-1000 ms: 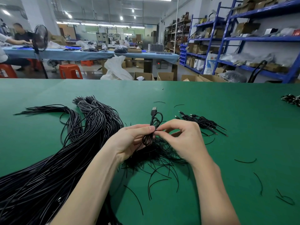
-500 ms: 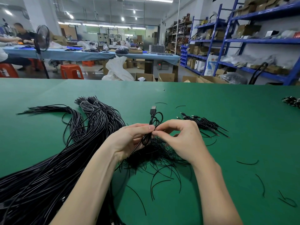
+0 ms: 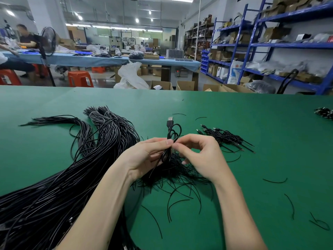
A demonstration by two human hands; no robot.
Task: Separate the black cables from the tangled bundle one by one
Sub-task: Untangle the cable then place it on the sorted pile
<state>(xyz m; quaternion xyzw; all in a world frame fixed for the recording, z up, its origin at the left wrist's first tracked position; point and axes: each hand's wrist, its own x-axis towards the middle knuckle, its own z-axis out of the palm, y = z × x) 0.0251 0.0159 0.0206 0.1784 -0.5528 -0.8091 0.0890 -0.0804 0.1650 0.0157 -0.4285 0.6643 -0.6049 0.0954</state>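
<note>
Surface: you are working over a green table (image 3: 234,109) that fills the lower view.
Left of your left hand (image 3: 144,157): a thick bundle of black cables (image 3: 59,186) lies on the green, fanning away from you into tied ends.
Under both hands: a loose tangle of thin black wires (image 3: 173,177) rests on the table, strands curling out toward you.
Beyond your right hand (image 3: 203,156): a small pile of plug-tipped cables (image 3: 225,138) lies near it.
Right of your right hand: stray wire offcuts (image 3: 275,181) lie scattered, well apart.
Far right edge: another small cable heap (image 3: 324,113).
</note>
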